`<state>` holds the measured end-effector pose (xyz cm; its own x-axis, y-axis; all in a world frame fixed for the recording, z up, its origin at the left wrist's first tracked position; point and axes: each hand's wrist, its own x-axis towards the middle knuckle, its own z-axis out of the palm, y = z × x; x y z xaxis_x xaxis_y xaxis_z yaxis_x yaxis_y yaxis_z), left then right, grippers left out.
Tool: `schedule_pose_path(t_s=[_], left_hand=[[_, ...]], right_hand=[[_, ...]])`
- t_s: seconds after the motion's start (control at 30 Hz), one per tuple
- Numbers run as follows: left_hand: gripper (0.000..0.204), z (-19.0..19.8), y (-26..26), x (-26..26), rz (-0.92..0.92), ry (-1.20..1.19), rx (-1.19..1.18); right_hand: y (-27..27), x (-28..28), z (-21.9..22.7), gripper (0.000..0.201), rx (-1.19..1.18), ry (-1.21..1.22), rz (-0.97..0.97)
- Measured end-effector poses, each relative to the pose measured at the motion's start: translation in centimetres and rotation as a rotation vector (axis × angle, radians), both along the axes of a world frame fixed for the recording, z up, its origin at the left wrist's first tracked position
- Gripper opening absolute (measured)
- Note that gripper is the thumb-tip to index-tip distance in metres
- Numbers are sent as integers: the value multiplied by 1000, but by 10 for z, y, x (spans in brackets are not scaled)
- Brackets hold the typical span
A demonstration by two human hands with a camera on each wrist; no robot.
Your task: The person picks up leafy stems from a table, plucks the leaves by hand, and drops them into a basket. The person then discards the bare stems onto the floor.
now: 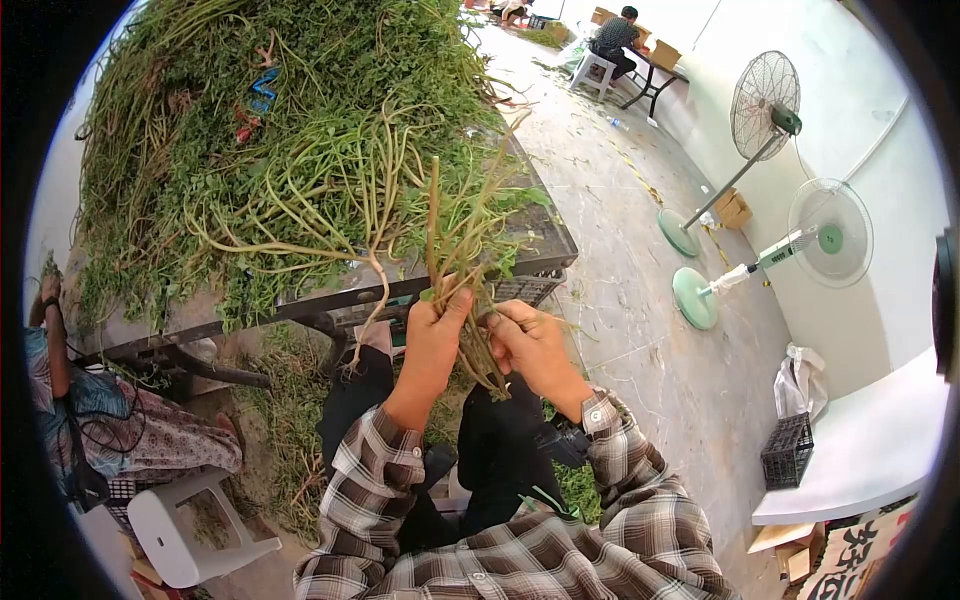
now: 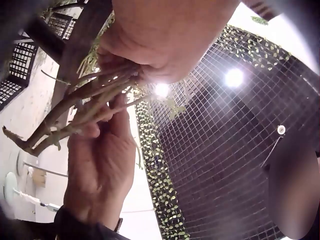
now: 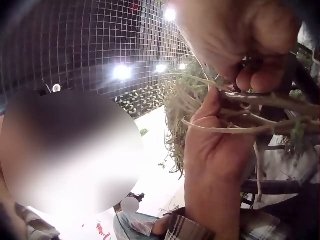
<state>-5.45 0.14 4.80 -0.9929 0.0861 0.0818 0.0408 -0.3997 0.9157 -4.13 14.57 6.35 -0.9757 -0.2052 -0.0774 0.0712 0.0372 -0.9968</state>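
Observation:
My left hand (image 1: 430, 345) grips a bunch of green plant stems (image 1: 478, 350) in front of the table edge, its thumb lying along them. Leafy tops of the bunch point toward the table, and the thicker stem ends hang down over my lap. From the other side my right hand (image 1: 538, 350) pinches stems of the same bunch, fingers curled. In the left wrist view the bare brown stem ends (image 2: 47, 132) stick out past both hands. A plant with a long pale root (image 1: 380, 285) lies just left of the bunch, its root hanging over the table edge.
A big heap of leafy plants (image 1: 300, 130) covers the table (image 1: 545, 225). Under the table are a black crate (image 1: 540, 288) and plant scraps (image 1: 285, 440). To the left, a person sits near a white stool (image 1: 190, 530). Two fans (image 1: 765, 105) stand by the right wall.

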Motion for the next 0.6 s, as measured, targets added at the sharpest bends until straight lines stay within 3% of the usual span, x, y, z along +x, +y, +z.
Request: schedule_pose_path(t_s=[0.07, 0.13, 0.27, 0.33, 0.37, 0.5, 0.6], left_hand=[[28, 0, -1, 0, 18, -34, -15], [26, 0, -2, -1, 102, 7, -89], [25, -4, -3, -4, 169, 19, 28], [24, -3, -20, -13, 421, -78, 183], [24, 1, -32, -12, 356, 35, 240], [27, 6, -13, -6, 232, -8, 172], [31, 6, -3, -5, 135, 38, 177]], right_hand=[[5, 0, -6, 16, -68, -65, -5], [12, 1, -7, 14, -424, -223, 38], [20, 18, -7, 13, -498, -197, 6], [46, 22, -18, 11, -607, -189, -61], [56, 24, -16, 8, -576, -178, -61], [58, 29, -2, 12, -306, -144, -94], [42, 20, 2, 14, -310, -98, -34]])
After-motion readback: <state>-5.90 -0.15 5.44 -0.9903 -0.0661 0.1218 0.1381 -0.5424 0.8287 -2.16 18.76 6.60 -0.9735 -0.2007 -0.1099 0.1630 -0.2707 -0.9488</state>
